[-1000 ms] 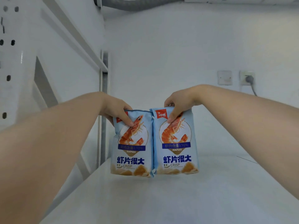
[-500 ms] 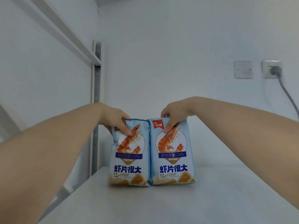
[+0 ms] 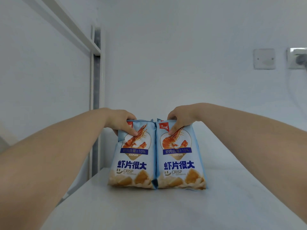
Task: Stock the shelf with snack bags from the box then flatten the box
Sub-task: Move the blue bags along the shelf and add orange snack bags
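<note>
Bags (image 3: 180,165) settled on shelf (image 3: 240,205); left hand (image 3: 122,122), right hand (image 3: 180,119) pinching tops.

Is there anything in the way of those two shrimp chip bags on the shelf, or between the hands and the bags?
Nothing visible. The left hand and right hand pinch the tops of the left bag and right bag, which stand side by side on the shelf. The spot directly behind them is hidden.
</note>
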